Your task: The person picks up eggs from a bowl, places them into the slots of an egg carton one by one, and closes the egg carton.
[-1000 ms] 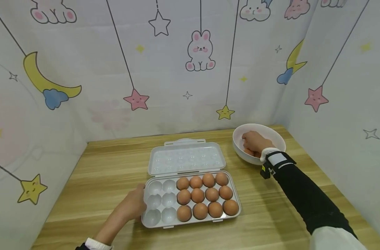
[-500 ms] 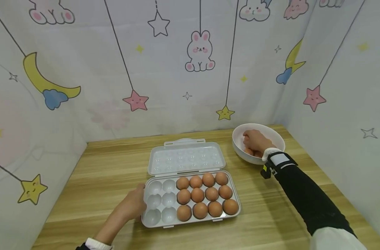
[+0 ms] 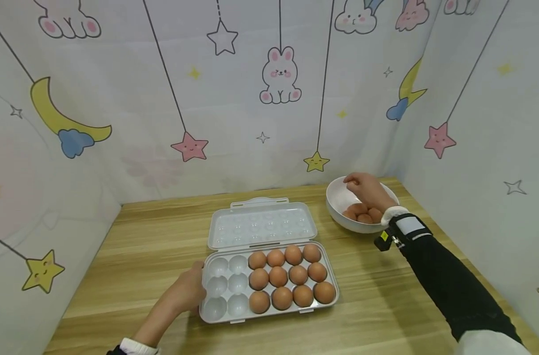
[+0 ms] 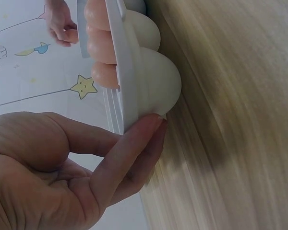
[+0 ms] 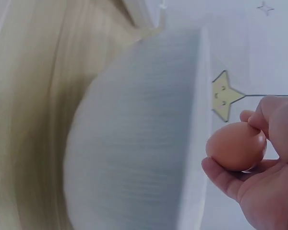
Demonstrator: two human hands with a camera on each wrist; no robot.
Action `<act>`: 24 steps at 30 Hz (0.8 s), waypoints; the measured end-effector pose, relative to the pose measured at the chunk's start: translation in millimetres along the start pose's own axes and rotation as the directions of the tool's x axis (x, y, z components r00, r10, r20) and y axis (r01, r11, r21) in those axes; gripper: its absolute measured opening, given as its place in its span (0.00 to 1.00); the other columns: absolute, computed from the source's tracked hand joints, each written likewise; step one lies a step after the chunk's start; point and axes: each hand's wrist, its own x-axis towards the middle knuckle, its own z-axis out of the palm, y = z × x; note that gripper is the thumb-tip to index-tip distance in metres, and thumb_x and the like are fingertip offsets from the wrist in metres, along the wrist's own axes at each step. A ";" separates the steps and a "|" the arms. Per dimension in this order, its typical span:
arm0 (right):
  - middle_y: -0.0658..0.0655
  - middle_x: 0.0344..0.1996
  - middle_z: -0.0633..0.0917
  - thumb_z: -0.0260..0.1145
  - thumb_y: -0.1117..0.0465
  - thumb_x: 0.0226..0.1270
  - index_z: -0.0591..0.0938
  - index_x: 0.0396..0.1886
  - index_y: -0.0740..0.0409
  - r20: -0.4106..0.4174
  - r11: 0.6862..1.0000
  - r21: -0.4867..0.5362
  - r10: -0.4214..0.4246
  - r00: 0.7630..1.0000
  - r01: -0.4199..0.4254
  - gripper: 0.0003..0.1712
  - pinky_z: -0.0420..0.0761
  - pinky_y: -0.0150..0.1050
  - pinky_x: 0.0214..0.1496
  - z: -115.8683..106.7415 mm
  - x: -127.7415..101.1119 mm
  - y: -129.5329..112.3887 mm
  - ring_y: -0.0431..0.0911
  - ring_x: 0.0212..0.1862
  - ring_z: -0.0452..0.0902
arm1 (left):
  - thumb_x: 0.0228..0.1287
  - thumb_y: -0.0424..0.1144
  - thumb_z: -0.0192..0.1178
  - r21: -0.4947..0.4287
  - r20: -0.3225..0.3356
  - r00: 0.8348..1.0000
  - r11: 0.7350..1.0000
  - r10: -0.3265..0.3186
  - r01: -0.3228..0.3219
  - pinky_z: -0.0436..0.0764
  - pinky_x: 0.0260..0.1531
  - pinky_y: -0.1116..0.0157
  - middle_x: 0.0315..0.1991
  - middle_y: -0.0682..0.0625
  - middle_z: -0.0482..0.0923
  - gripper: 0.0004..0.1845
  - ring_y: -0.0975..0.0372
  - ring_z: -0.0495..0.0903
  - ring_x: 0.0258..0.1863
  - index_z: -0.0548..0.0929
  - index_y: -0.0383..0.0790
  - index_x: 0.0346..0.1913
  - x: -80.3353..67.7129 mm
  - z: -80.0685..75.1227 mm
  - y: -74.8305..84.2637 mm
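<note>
A light egg carton (image 3: 269,286) lies open on the table, brown eggs (image 3: 278,276) filling its right and middle cups. The two columns of cups (image 3: 227,283) at its left end hold nothing. My left hand (image 3: 187,291) pinches the carton's left edge between thumb and fingers, as the left wrist view also shows. Over the white bowl (image 3: 338,199), my right hand (image 3: 369,191) holds a brown egg (image 5: 236,146) between thumb and fingertips, at rim height in the right wrist view. Several more eggs (image 3: 362,214) sit in the bowl below the hand.
The carton's lid (image 3: 262,224) is folded back flat behind the egg tray. A patterned white curtain (image 3: 233,108) hangs behind the wooden table (image 3: 162,236) and along both sides. The bowl stands near the table's back right corner.
My right hand has risen from among the eggs in the bowl, bringing one egg up with it. My left hand has stayed on the carton's edge.
</note>
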 end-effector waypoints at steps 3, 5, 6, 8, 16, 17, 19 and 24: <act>0.57 0.42 0.79 0.51 0.60 0.66 0.78 0.51 0.58 -0.035 0.999 0.008 -0.037 0.999 0.037 0.17 0.71 0.42 0.35 -9.8 -4.0 -11.5 0.51 0.35 0.69 | 0.41 0.17 0.50 -0.019 0.009 1.000 1.000 -0.013 0.013 0.82 0.24 0.58 0.40 0.26 0.74 0.34 0.49 0.77 0.34 0.58 0.15 0.58 -0.9 0.7 1.2; 0.59 0.40 0.79 0.53 0.60 0.66 0.78 0.50 0.59 -0.051 0.997 0.029 -0.067 0.996 0.068 0.16 0.73 0.42 0.35 -16.7 -7.3 -20.4 0.51 0.35 0.70 | 0.41 0.16 0.50 -0.033 0.010 1.000 0.999 -0.014 0.014 0.82 0.21 0.59 0.39 0.26 0.74 0.34 0.49 0.77 0.33 0.58 0.16 0.58 -1.1 1.3 1.7; 0.59 0.40 0.79 0.55 0.60 0.65 0.78 0.50 0.60 -0.059 0.995 0.037 -0.085 0.995 0.088 0.16 0.74 0.42 0.35 -20.0 -9.0 -25.2 0.51 0.36 0.71 | 0.41 0.16 0.50 -0.040 0.009 1.000 0.999 -0.015 0.015 0.82 0.20 0.60 0.39 0.27 0.74 0.34 0.49 0.77 0.32 0.59 0.16 0.58 -1.3 1.5 1.8; 0.59 0.41 0.80 0.58 0.59 0.65 0.78 0.50 0.59 -0.067 0.992 0.044 -0.117 0.991 0.120 0.16 0.76 0.42 0.37 -25.9 -12.6 -34.9 0.51 0.37 0.72 | 0.41 0.16 0.50 -0.049 0.007 1.000 0.999 -0.015 0.015 0.81 0.18 0.60 0.39 0.27 0.74 0.34 0.49 0.77 0.31 0.59 0.16 0.58 -1.9 1.7 2.0; 0.58 0.49 0.76 0.64 0.62 0.61 0.75 0.55 0.56 -0.022 0.971 0.037 -0.236 0.971 0.237 0.22 0.76 0.43 0.39 -44.9 -32.5 -78.0 0.50 0.42 0.71 | 0.41 0.16 0.51 -0.028 -0.009 1.000 1.000 0.007 -0.007 0.81 0.21 0.60 0.39 0.27 0.74 0.33 0.49 0.77 0.32 0.59 0.16 0.58 -1.8 1.5 1.2; 0.57 0.49 0.75 0.65 0.62 0.61 0.74 0.55 0.55 -0.019 0.965 0.042 -0.257 0.966 0.257 0.22 0.76 0.42 0.39 -46.8 -36.7 -83.8 0.50 0.42 0.71 | 0.41 0.16 0.51 -0.027 -0.010 1.000 1.000 0.008 -0.008 0.82 0.22 0.60 0.38 0.27 0.75 0.33 0.49 0.77 0.32 0.60 0.16 0.58 -1.7 1.6 1.1; 0.56 0.49 0.75 0.65 0.61 0.61 0.74 0.56 0.54 -0.017 0.953 0.053 -0.297 0.955 0.297 0.22 0.77 0.42 0.40 -50.1 -45.4 -96.5 0.49 0.42 0.71 | 0.41 0.16 0.51 -0.024 -0.009 1.000 1.000 0.008 -0.009 0.82 0.22 0.59 0.38 0.28 0.75 0.33 0.49 0.77 0.32 0.60 0.16 0.58 -1.5 1.8 1.0; 0.54 0.49 0.75 0.65 0.59 0.62 0.74 0.56 0.53 -0.010 0.915 0.069 -0.397 0.918 0.397 0.22 0.80 0.38 0.42 -55.4 -63.5 -128.7 0.46 0.44 0.72 | 0.41 0.17 0.51 -0.014 -0.007 1.000 1.000 0.012 -0.012 0.82 0.25 0.58 0.39 0.28 0.75 0.33 0.49 0.77 0.34 0.60 0.16 0.57 -0.9 2.1 0.2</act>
